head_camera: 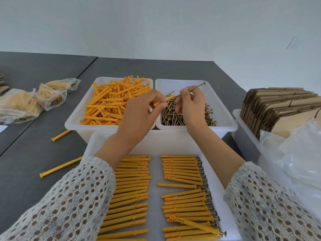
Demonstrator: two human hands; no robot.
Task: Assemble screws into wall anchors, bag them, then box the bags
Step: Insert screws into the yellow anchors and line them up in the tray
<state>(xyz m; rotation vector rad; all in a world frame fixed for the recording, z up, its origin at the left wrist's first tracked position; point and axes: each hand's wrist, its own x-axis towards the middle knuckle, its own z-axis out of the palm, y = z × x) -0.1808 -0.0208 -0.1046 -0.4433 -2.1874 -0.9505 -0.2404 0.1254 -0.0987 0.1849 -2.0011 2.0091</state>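
My left hand [140,112] pinches a yellow wall anchor [171,97] above the seam between two white bins. My right hand [190,106] pinches a long screw [192,87], whose tip points into the anchor's open end and whose head sticks up to the right. Loose yellow anchors fill the left bin [78,112]. Loose screws lie in the right bin [224,108]. In front of me a white tray [156,141] holds two rows of assembled anchors with screws [184,204].
Filled plastic bags [26,103] lie at the left on the grey table. Two stray anchors [60,166] lie left of the tray. At the right, a bin with flat cardboard boxes [278,108] and a heap of clear plastic bags [298,157].
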